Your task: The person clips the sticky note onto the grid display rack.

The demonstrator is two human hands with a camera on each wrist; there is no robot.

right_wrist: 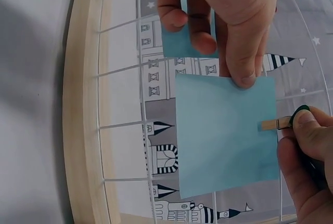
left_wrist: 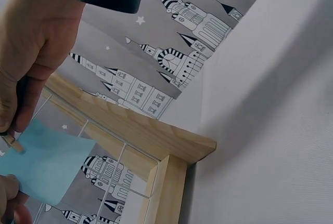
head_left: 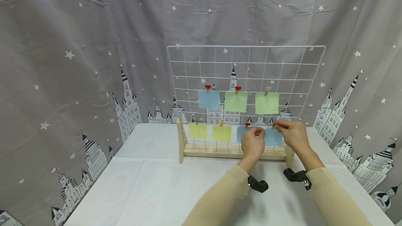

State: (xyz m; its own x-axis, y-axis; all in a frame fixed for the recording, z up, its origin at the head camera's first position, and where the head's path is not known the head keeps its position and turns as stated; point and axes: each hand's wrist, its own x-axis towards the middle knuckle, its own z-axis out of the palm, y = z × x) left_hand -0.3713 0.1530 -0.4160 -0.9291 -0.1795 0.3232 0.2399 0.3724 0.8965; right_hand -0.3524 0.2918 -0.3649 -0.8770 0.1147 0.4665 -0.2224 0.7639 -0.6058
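My left hand (head_left: 252, 143) pinches the side edge of a blue paper square (right_wrist: 223, 135) between thumb and finger, seen well in the right wrist view. My right hand (head_left: 294, 134) pinches a small wooden clothespin (right_wrist: 276, 123) with a dark green top. The clothespin's jaws bite the square's top edge, at the right end of the lower row on a white wire grid (head_left: 246, 62). Behind my left hand hangs another blue square (right_wrist: 190, 44), partly covered. A red heart clip (head_left: 247, 124) sits on its top edge.
Two yellow squares (head_left: 197, 130) hang to the left in the lower row. Above hang a blue square (head_left: 208, 99) and two green squares (head_left: 236, 101), under heart clips. A wooden stand (head_left: 220, 151) carries the grid on a white table (head_left: 141, 184), before a grey curtain (head_left: 94, 27).
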